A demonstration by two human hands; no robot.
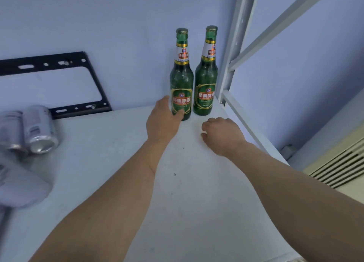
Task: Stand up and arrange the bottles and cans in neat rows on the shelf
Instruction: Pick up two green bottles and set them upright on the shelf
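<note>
Two green glass beer bottles stand upright side by side at the back right corner of the white shelf (110, 183). My left hand (162, 120) grips the base of the left bottle (181, 78), thumb across its front label. The right bottle (206, 74) stands free, close to the left one. My right hand (220, 133) hovers just in front of the right bottle with its fingers loosely curled, holding nothing. Two silver cans (39, 129) lie on their sides at the shelf's left edge, blurred.
A grey metal shelf upright (234, 45) with diagonal bracing rises right of the bottles. A black metal bracket (59, 63) hangs on the wall behind the cans. A blurred pale object (17, 189) lies at the lower left. A beige vented unit (338, 165) sits below right.
</note>
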